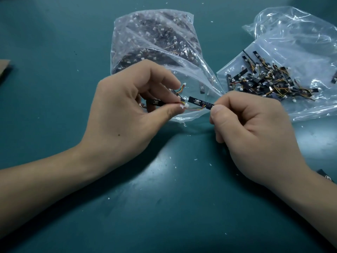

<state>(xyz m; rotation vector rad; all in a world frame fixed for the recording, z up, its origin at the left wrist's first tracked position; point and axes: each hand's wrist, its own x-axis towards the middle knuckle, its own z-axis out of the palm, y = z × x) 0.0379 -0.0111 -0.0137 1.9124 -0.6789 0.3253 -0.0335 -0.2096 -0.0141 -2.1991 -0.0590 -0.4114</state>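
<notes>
My right hand (249, 136) pinches one end of a small black circuit strip (199, 102) between thumb and forefinger. Thin coloured wires run from that strip to a white connector (184, 106), which my left hand (131, 110) pinches between thumb and fingers. My left hand also holds other black strips with wires (156, 102) in its curled fingers. Both hands hover over the mouth of a clear plastic bag (151, 42) packed with many more such strips.
A second clear bag (295, 33) lies open at the right with a loose pile of wired strips (269, 81) on it. A cardboard corner (3, 68) shows at the left edge. A lone black strip (325, 175) lies by my right forearm. White specks litter the teal table (164, 207).
</notes>
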